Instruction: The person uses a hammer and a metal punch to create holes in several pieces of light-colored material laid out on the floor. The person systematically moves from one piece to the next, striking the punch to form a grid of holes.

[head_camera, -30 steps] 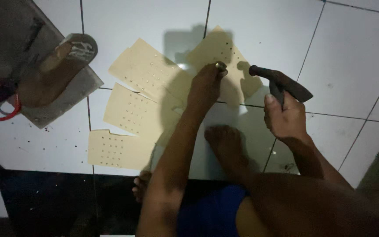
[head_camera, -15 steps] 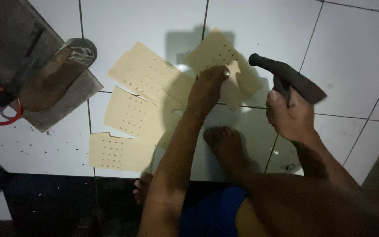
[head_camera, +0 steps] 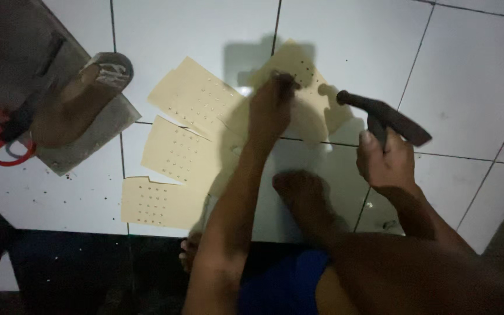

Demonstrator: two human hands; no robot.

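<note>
Right hand point(head_camera: 385, 162) grips hammer point(head_camera: 384, 114); left hand point(head_camera: 270, 108) pins card point(head_camera: 298, 87).

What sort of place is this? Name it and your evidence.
Probably a home floor used as a workshop: white tiles, punched tan sheets, a hammer in the right hand, a bare foot.

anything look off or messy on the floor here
Nothing looks damaged or spilled. The tan punched sheets lie overlapped and askew on the white tiles, and small dark specks dot the floor near them. A sandal sits on a grey slab.
</note>
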